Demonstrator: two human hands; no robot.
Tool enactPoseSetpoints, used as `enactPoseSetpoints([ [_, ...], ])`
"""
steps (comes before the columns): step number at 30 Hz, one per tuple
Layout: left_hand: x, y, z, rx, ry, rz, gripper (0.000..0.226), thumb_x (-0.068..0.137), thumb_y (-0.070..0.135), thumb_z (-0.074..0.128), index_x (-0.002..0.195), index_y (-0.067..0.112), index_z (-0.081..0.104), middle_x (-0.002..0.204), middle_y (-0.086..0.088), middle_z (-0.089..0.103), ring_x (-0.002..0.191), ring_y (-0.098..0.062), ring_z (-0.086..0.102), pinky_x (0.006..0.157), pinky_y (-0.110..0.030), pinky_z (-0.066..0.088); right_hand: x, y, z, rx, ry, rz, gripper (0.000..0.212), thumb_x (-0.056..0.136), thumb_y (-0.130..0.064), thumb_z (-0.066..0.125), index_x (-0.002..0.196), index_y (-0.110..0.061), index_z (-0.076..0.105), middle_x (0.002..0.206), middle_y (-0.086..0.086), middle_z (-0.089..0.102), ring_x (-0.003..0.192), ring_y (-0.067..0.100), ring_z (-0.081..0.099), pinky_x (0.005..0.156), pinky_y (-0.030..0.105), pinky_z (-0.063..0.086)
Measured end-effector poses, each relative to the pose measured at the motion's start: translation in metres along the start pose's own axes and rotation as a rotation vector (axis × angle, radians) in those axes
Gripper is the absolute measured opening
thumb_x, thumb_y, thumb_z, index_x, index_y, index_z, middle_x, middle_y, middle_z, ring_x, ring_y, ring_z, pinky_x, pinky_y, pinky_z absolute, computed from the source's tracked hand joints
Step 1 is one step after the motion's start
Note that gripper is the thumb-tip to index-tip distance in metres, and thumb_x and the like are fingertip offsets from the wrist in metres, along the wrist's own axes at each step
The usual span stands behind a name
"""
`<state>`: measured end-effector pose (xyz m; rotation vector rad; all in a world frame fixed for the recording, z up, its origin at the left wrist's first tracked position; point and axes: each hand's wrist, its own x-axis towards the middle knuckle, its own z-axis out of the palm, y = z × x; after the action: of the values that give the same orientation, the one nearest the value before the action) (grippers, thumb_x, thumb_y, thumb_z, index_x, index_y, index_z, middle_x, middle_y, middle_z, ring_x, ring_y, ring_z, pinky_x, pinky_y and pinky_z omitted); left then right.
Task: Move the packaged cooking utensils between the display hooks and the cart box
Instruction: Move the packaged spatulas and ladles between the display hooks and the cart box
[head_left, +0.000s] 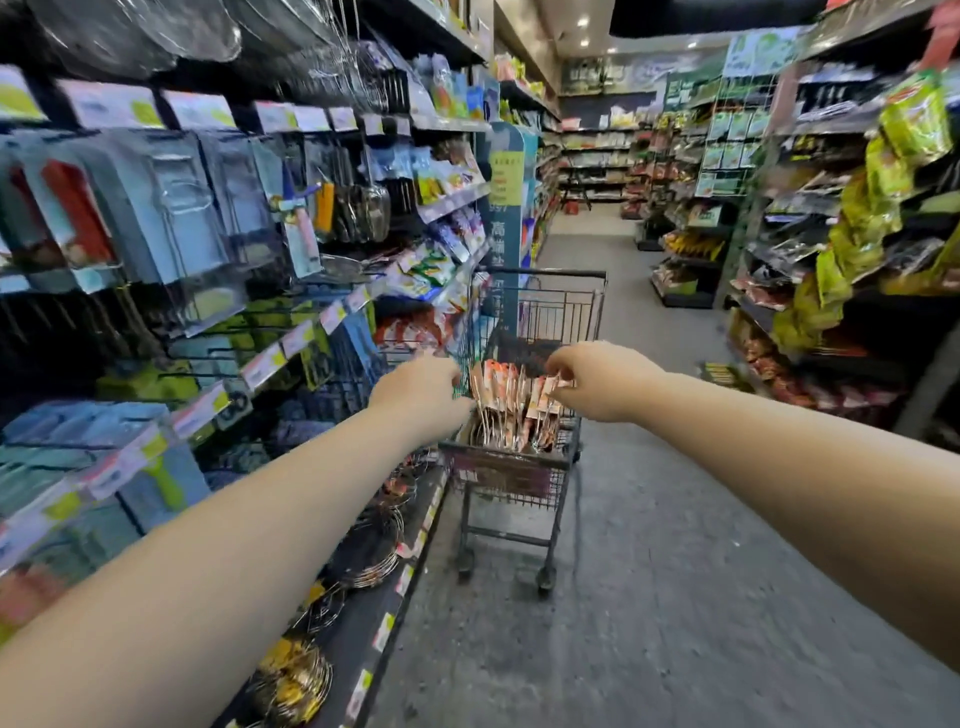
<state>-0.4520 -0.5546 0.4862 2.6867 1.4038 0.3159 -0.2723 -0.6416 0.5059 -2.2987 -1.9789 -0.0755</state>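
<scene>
The packaged utensils (506, 400) stand upright in a tight row in the cart box (498, 456), orange-and-white cards on top and metal handles below. My right hand (597, 382) pinches the card tops at the row's right end. My left hand (415, 389) is curled at the row's left end; I cannot tell if it grips anything. The cart (540, 299) stands on the aisle floor (649, 571), just beside the shelving with its hanging packs (171, 208).

The utensil packs (511, 389) are orange-white — the cart (540, 272) black.
</scene>
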Motion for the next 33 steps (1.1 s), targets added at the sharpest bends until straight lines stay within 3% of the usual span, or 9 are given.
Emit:
enactPoseSetpoints([
  [4,0.085,-0.018,0.041,-0.028,-0.051,0.05,0.02,0.089,0.038,0.05,0.096,0.019,0.055,0.107,-0.003,0.061,0.088,-0.022,0.058,0.069,-0.035,0.052,0.071,0.026,0.03,-0.017,-0.016,0.066,0.037,0.092,-0.031,0.049,0.128,-0.024,0.053,0.122,0.001,0.061,0.108,0.023,0.058,0.088,0.038,0.052],
  [14,0.265,-0.038,0.112,-0.074,-0.229,0.047,0.044,0.089,0.042,0.053,0.123,0.015,0.051,0.119,-0.005,0.058,0.095,-0.026,0.059,0.074,-0.034,0.051,0.2,0.103,0.099,0.042,-0.152,0.247,0.031,0.091,-0.029,0.049,0.12,-0.025,0.057,0.115,0.001,0.064,0.102,0.023,0.06,0.082,0.035,0.052],
  [18,0.322,-0.031,0.155,-0.069,-0.299,0.057,0.042,0.09,0.039,0.051,0.124,0.014,0.052,0.117,-0.005,0.059,0.089,-0.025,0.061,0.074,-0.036,0.054,0.252,0.148,0.131,0.052,-0.207,0.266,0.029,0.091,-0.029,0.05,0.119,-0.023,0.058,0.114,0.003,0.063,0.103,0.024,0.059,0.082,0.035,0.05],
  [21,0.364,-0.029,0.19,-0.052,-0.326,0.039,0.034,0.088,0.04,0.053,0.114,0.016,0.056,0.112,-0.004,0.06,0.084,-0.023,0.059,0.071,-0.034,0.052,0.299,0.183,0.158,0.06,-0.264,0.241,0.036,0.092,-0.027,0.049,0.127,-0.023,0.053,0.122,0.004,0.061,0.109,0.025,0.058,0.088,0.039,0.052],
  [30,0.471,-0.022,0.287,-0.095,-0.453,-0.179,0.033,0.088,0.036,0.054,0.117,0.021,0.058,0.122,-0.004,0.058,0.102,-0.023,0.06,0.086,-0.036,0.051,0.423,0.281,0.248,0.121,-0.466,0.153,0.036,0.091,-0.018,0.044,0.126,-0.02,0.055,0.12,0.006,0.061,0.105,0.028,0.06,0.077,0.035,0.05],
  [33,0.492,-0.024,0.317,-0.107,-0.495,-0.233,0.036,0.088,0.035,0.054,0.121,0.022,0.055,0.125,-0.002,0.056,0.108,-0.024,0.058,0.089,-0.038,0.05,0.453,0.297,0.284,0.164,-0.548,0.169,0.037,0.089,-0.012,0.043,0.123,-0.018,0.056,0.122,0.008,0.06,0.109,0.028,0.058,0.087,0.04,0.052],
])
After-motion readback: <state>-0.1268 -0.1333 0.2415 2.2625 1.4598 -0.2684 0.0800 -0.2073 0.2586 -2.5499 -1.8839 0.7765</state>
